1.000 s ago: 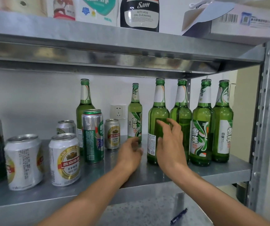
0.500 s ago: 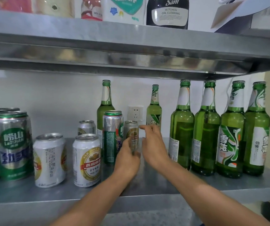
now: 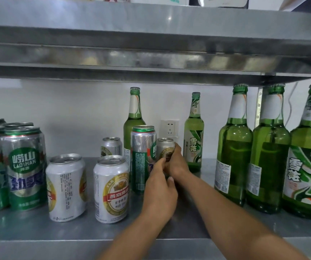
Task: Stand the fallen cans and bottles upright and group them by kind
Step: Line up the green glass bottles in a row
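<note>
Right hand (image 3: pixel 177 164) grips the upright silver can (image 3: pixel 165 147) with gold emblem; left hand (image 3: pixel 160 192)'s hold unclear.

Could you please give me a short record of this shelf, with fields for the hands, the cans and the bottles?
shelf: metal shelf, everything in view stands upright
right hand: grips the small can by the wall socket
left hand: fingertips at that same can, grip unclear
tall cans: cluster at far left; a lone tall can mid-shelf
white cans: two at the front, side by side
green bottles: a row grouped at right; two back bottles stand apart
</note>
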